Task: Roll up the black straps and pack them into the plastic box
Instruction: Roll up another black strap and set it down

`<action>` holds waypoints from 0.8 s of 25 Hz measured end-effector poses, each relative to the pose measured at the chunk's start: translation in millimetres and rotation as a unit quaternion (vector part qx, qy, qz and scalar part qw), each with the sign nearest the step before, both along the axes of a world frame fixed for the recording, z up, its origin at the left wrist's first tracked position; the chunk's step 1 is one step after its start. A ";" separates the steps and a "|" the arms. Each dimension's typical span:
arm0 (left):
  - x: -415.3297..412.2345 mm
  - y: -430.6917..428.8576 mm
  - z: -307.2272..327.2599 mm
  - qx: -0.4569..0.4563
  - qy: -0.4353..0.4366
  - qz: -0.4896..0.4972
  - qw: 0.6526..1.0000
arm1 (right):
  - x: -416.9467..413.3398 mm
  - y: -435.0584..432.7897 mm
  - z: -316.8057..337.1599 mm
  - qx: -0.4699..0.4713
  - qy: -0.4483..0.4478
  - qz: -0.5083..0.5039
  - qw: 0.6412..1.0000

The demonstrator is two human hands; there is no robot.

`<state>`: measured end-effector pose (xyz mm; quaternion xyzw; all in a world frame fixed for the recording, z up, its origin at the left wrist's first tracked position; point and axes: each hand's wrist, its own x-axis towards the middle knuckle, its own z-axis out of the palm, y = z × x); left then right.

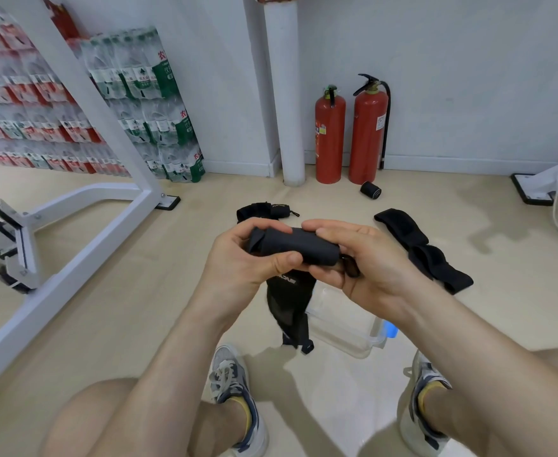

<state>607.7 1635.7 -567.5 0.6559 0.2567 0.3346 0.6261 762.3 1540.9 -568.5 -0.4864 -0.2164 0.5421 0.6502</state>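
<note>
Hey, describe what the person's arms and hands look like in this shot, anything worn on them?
Both forearms are bare up to the frame edge: no sleeves show. The left hand and right hand wear no gloves, and no rings, watch or wristband show on the visible sides. The fingernails are short and unpainted. Nothing is marked or taped on either arm.

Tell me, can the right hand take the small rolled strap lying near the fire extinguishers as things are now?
Probably not yet. The right hand and left hand both hold the strap being rolled, and the small rolled strap lies far ahead by the fire extinguishers. The floor between looks free.
</note>
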 end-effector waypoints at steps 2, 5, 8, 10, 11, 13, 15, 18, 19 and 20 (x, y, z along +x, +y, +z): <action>3.3 -3.7 0.6 0.002 -0.006 0.025 1.000 | -0.8 -0.4 0.7 0.001 -0.026 0.005 1.000; 2.2 -2.4 -1.2 -0.024 -0.002 0.030 0.999 | -1.0 -0.6 3.9 -0.012 -0.066 0.016 0.998; 4.2 0.4 -5.8 -0.070 0.000 0.020 0.997 | -0.3 0.3 5.7 -0.026 -0.069 0.008 0.997; 7.0 -1.1 -7.8 -0.080 -0.001 0.030 0.996 | -1.1 0.2 7.8 -0.018 -0.079 -0.007 0.997; 8.6 -2.0 -8.0 -0.085 -0.001 0.041 0.996 | -2.9 -0.4 8.4 -0.010 -0.097 -0.012 0.995; 10.9 -4.0 -10.0 -0.082 0.010 0.058 0.995 | -9.5 -1.7 8.9 -0.004 -0.160 -0.016 0.987; 13.3 -7.0 -12.6 -0.078 0.023 0.055 0.995 | -16.1 -2.2 7.9 -0.012 -0.245 -0.009 0.970; 13.9 -9.3 -13.4 -0.067 0.024 0.023 0.997 | -15.7 -0.9 0.3 -0.037 -0.337 0.029 0.940; 13.6 -9.7 -12.0 -0.068 0.021 0.010 0.997 | -14.5 -0.8 -0.5 -0.040 -0.347 0.051 0.936; 13.4 -10.1 -11.0 -0.064 0.023 0.000 0.998 | -13.6 -1.3 -0.5 -0.042 -0.350 0.072 0.933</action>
